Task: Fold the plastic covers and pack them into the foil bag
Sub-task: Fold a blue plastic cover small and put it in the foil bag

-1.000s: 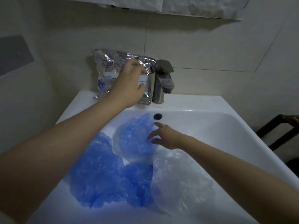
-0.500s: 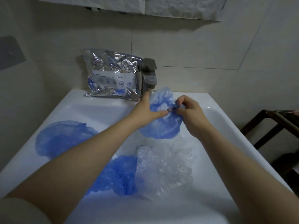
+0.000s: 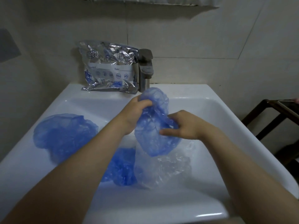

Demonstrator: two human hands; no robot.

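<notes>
Both hands hold one blue plastic cover above the white sink. My left hand grips its upper edge with curled fingers. My right hand holds its right side, thumb pressed on the front. A second blue cover lies on the sink's left slope. A third blue cover sits in the basin under my left forearm. Beside it lies a clear cover. The crinkled foil bag leans against the wall on the back ledge, left of the tap.
A metal tap stands at the back of the sink, just behind the held cover. A dark wooden frame is at the right, beyond the sink's edge. Tiled wall rises behind.
My left hand left the foil bag and came down; both hands lifted a blue cover from the basin and now bunch it lower and closer together.
</notes>
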